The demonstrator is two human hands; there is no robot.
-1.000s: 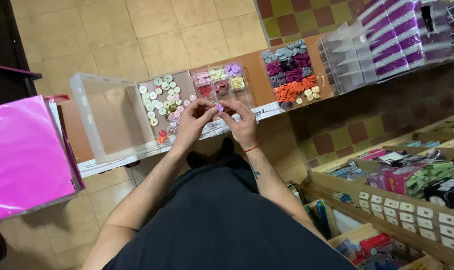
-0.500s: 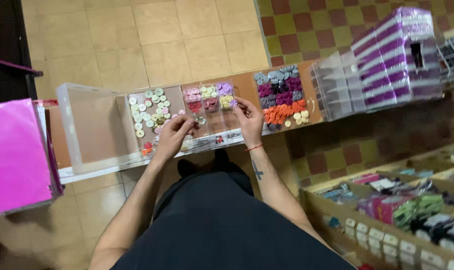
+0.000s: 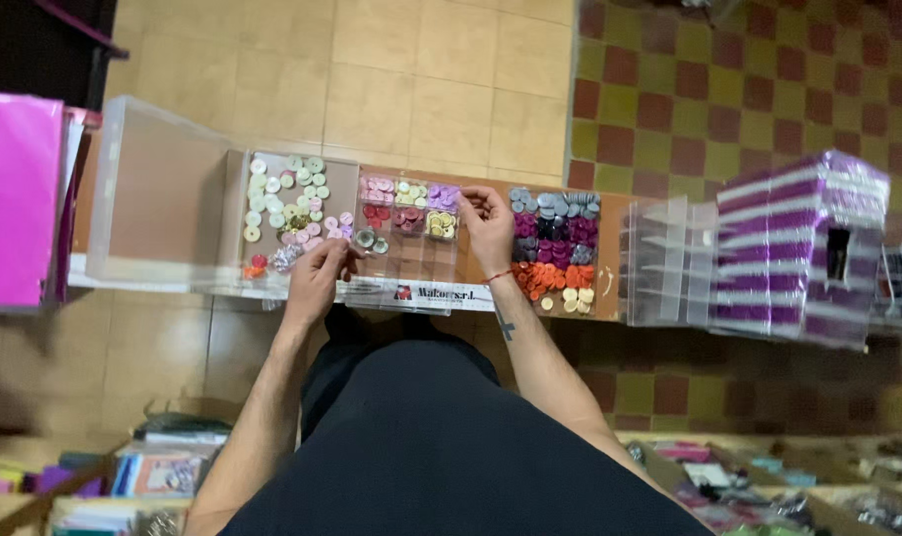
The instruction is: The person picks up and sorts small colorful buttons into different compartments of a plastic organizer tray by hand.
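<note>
My left hand is at the right edge of a loose pile of pale green, cream and pink buttons, with its fingertips pinched on a small button. My right hand hovers at the right end of a clear divided box on the shelf. Its fingers are bent together over the compartment of purple buttons. What they hold, if anything, is too small to see. The box's other compartments hold pink, red and cream buttons.
An open clear lid stands left of the pile, and a pink sheet is at the far left. To the right lie dark, purple and orange buttons, a clear organiser and stacked purple-and-white packs. Boxes of goods sit on the tiled floor below.
Both hands were together over the box a second ago. They have parted: the left went to the loose pile, the right to the box's right end. The view has shifted.
</note>
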